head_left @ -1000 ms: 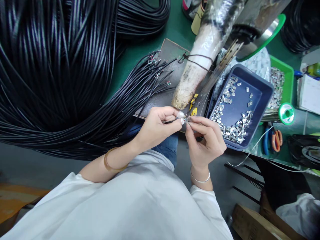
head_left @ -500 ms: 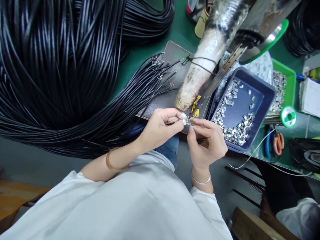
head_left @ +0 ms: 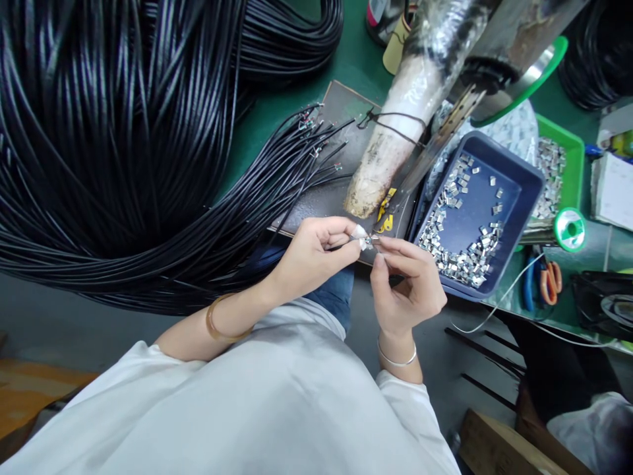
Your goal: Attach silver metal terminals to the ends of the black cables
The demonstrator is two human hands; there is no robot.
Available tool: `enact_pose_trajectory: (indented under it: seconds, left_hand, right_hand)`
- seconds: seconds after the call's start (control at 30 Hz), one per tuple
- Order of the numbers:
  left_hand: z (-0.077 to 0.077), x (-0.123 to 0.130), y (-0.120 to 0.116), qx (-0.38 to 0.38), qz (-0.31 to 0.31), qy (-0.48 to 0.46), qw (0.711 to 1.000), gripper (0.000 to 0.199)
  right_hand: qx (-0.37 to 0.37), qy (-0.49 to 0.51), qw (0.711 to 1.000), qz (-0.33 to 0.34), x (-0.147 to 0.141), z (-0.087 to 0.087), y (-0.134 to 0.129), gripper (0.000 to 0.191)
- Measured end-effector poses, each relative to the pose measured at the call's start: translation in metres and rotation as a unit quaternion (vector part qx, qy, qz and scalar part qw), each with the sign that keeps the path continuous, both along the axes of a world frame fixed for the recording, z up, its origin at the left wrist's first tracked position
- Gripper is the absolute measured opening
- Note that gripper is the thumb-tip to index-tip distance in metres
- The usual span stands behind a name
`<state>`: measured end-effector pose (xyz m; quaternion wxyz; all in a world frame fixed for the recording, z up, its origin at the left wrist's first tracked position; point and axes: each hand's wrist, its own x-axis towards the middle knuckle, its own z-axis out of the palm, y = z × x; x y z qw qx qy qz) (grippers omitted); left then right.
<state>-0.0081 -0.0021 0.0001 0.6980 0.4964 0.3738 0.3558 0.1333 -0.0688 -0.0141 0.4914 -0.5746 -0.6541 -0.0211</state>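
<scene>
My left hand is closed in a pinch, with white coverings on its fingertips. Between those fingertips and my right hand is a small silvery metal connector, and both hands grip it from opposite sides. My right thumb and forefinger pinch its right end; the other right fingers curl in. Whether a cable runs into the connector is hidden by the left fingers. Just beyond the hands lie yellow clips or handles, under the blunt end of a white plastic-wrapped tube.
A big bundle of black cables fills the left, stripped ends resting on a grey board. At right stand a blue bin of metal shells, a green bin, a solder spool and orange-handled pliers.
Both hands have shifted very slightly left. My right fingers have come closer to the left fingertips, pressing the small metal connector nearer to them.
</scene>
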Motion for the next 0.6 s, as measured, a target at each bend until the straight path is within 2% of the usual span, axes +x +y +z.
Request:
enact_pose_trajectory:
  seconds: [0.13, 0.33, 0.6]
  left_hand:
    - [0.0009, -0.0018, -0.0019, 0.000, 0.014, -0.017, 1.000, 0.009]
    - [-0.0009, -0.0041, -0.0008, 0.040, 0.039, 0.020, 0.998, 0.012]
    - [0.0013, -0.0011, 0.0009, 0.062, 0.072, 0.029, 0.995, 0.013]
  right_hand:
    - [0.011, -0.048, 0.999, -0.018, 0.0006, 0.0002, -0.0009, 0.021]
    - [-0.003, -0.038, 0.999, 0.001, 0.0000, 0.0051, 0.0027, 0.022]
    - [-0.014, -0.036, 0.999, -0.010, -0.0004, 0.0091, 0.0073, 0.023]
